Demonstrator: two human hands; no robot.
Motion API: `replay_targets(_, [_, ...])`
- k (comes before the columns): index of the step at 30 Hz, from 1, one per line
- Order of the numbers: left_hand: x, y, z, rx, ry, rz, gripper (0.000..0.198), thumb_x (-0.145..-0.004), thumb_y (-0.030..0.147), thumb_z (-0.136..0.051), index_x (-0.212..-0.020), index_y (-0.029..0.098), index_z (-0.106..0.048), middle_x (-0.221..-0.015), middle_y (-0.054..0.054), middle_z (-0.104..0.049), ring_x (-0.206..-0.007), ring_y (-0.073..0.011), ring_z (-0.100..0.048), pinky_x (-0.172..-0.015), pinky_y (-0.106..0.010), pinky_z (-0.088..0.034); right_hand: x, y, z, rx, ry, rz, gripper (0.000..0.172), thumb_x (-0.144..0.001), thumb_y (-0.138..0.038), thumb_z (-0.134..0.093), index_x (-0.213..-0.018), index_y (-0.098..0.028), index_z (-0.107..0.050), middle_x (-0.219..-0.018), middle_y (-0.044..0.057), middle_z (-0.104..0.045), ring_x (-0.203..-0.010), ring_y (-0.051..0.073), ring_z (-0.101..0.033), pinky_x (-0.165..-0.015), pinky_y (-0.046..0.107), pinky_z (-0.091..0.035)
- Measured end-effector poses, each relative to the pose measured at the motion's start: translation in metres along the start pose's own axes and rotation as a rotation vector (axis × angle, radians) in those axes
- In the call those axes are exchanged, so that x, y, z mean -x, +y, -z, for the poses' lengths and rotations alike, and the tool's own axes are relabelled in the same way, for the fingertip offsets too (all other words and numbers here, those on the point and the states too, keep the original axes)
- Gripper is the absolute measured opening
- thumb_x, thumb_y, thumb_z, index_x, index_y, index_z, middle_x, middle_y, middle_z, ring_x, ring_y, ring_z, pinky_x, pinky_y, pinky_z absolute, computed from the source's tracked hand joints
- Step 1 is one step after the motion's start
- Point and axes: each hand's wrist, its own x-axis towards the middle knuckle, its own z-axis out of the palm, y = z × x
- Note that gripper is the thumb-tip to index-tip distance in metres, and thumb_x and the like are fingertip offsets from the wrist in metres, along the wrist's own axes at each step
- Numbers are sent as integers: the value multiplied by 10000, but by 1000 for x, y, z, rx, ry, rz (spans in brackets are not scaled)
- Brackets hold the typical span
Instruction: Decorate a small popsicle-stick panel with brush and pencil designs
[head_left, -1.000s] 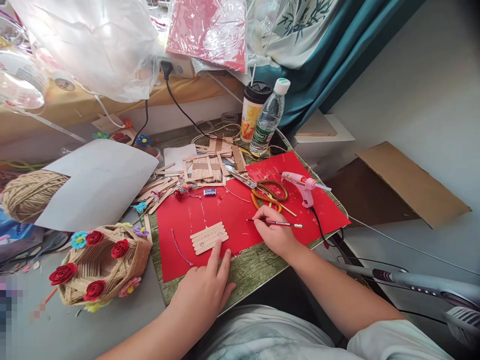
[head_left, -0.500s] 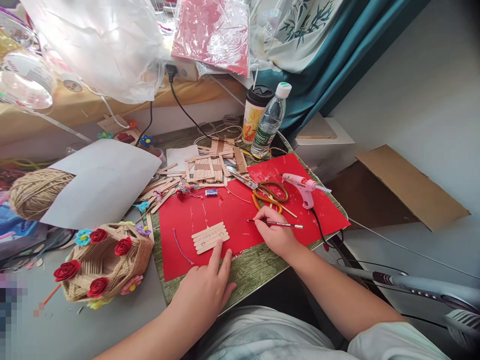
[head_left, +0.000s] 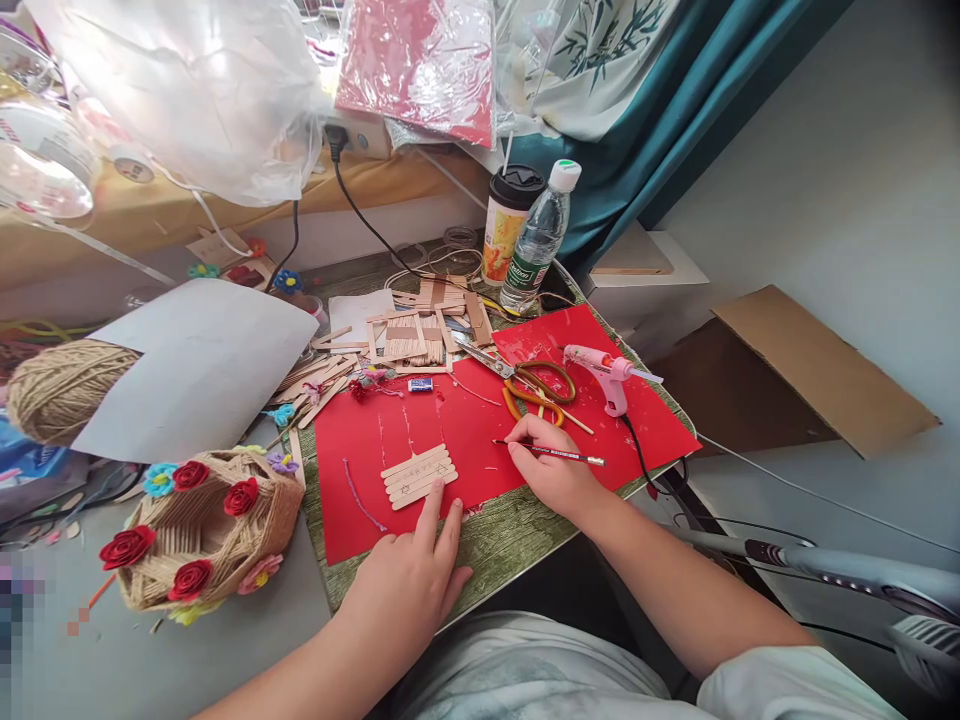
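Several popsicle sticks lie side by side as a small panel point(head_left: 411, 478) on the red sheet point(head_left: 480, 440), with pencilled star shapes and faint marks on it. The index finger of my left hand point(head_left: 409, 570) rests on the panel's lower right edge, its fingers stretched out and holding nothing. In my right hand point(head_left: 551, 470) is a pencil point(head_left: 574, 455), gripped between the fingers, its tip pointing left above the red sheet and apart from the panel. A small eraser point(head_left: 421, 385) sits above the panel. Scissors point(head_left: 525, 375) with orange handles lie beyond my right hand.
A pink glue gun point(head_left: 604, 372) lies at right, its cord hanging over the table edge. A rope basket with roses point(head_left: 202, 530) stands at left, near a twine ball point(head_left: 64, 390). Behind are loose sticks point(head_left: 420, 330), a water bottle point(head_left: 536, 245) and a lidded cup point(head_left: 506, 225).
The view has shifted very slightly, moving the basket and table a little to the left. Both hands keep their positions, the left on the panel and the right holding the pencil.
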Motion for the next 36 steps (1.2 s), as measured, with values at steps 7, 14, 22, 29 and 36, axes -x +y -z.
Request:
replay_targets(7, [0, 1, 0, 11, 7, 6, 637, -1012, 477, -575, -1589, 216, -511, -1667, -277, -377, -633, -225, -732, -619, -417, -623, 4, 4, 4, -14, 36, -30, 104, -896, -201, -586, -801, -241, -596, -739, -8, -618, -702, 193, -572, -658, 323, -431])
replay_targets(14, [-1, 1, 0, -9, 10, 1, 634, -1019, 478, -554, -1588, 202, -511, -1660, -275, -388, -605, -208, -718, -607, -407, -625, 14, 15, 1, -154, -107, 63, 107, -855, -156, -606, -774, -227, -602, -744, 2, -623, -697, 184, -577, -666, 319, -451])
replay_targets(22, [-2, 1, 1, -14, -22, 8, 638, -1032, 495, -523, -1604, 214, -486, -1677, -268, -362, -629, -212, -730, -628, -400, -623, 17, 23, 2, -215, -74, 79, 97, -868, -157, -606, -807, -232, -614, -750, 4, -617, -698, 185, -569, -660, 318, -447])
replay_targets(29, [-2, 0, -1, 10, -20, -2, 634, -1033, 492, -526, -1603, 219, -486, -1685, -286, -329, -628, -224, -734, -633, -419, -617, 12, 15, 0, -285, 58, -36, 53, -896, -272, -674, -920, -228, -657, -767, -6, -620, -629, 156, -555, -588, 289, -450])
replay_targets(36, [-2, -1, 2, 24, -39, 0, 643, -1033, 510, -521, -1602, 211, -486, -1676, -300, -328, -644, -234, -745, -625, -407, -614, -15, 1, 0, -337, 70, -85, 220, -939, -398, -685, -1056, -213, -714, -888, 37, -723, -628, 159, -663, -629, 315, -556])
